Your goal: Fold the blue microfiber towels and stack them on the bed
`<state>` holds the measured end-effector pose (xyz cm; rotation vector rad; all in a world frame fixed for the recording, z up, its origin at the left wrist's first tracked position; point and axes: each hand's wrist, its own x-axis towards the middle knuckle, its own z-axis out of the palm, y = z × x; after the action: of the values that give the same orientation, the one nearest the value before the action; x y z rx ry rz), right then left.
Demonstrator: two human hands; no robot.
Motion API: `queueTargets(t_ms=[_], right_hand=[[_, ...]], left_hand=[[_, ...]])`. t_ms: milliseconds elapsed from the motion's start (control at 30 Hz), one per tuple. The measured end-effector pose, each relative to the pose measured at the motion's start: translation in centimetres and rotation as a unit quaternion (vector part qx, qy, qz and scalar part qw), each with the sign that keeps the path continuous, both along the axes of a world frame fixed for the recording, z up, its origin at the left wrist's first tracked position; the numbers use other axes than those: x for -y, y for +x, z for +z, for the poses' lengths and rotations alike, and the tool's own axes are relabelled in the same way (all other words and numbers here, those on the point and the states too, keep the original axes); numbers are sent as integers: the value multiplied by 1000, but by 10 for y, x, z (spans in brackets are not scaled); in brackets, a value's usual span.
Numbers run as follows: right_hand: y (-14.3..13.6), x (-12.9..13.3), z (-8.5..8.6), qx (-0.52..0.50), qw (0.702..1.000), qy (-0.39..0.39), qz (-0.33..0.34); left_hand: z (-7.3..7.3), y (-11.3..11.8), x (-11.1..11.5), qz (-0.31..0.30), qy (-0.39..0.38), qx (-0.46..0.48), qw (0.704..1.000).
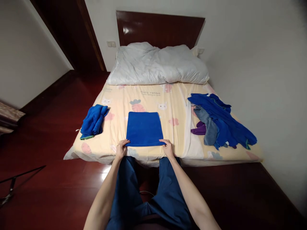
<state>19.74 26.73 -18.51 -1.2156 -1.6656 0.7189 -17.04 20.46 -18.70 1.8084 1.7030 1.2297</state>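
Observation:
A blue cloth (144,129), flat and roughly square, lies on the bed in front of me. My left hand (122,148) pinches its near left corner. At the near right corner, my right hand (168,148) grips the edge with thumb and fingers. To the left rests a bundle of rolled or folded blue cloths (94,119) with a green edge showing at the bottom. On the right side of the bed sits a loose heap of blue cloths (224,118), with a grey cloth (208,124) and a purple cloth (199,128) among them.
The bed (172,105) has a yellow printed sheet. A white quilt (158,64) is bunched up by the dark wooden headboard (160,28). A wall stands close on the right. On the dark red floor at left is a black metal stand leg (22,175).

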Motion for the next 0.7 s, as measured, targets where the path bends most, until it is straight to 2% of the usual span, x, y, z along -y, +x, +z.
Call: queueTargets(t_ms=[167, 400, 500, 567, 633, 700], right_hand=[[6, 10, -3, -24, 1000, -6, -6], [19, 48, -13, -16, 1000, 6, 22], [21, 60, -14, -22, 999, 10, 24], [21, 64, -13, -20, 999, 15, 21], [20, 67, -10, 1, 999, 33, 23], [18, 68, -7, 43, 996, 66, 42]], left_hand=[[-1, 5, 21, 6, -1, -10, 1000], [-7, 16, 67, 6, 18, -41, 999], [-6, 18, 74, -8, 30, -54, 998], [-6, 20, 74, -40, 41, -59, 997], [-7, 21, 74, -74, 47, -51, 995], [-8, 21, 74, -79, 46, -30, 995]])
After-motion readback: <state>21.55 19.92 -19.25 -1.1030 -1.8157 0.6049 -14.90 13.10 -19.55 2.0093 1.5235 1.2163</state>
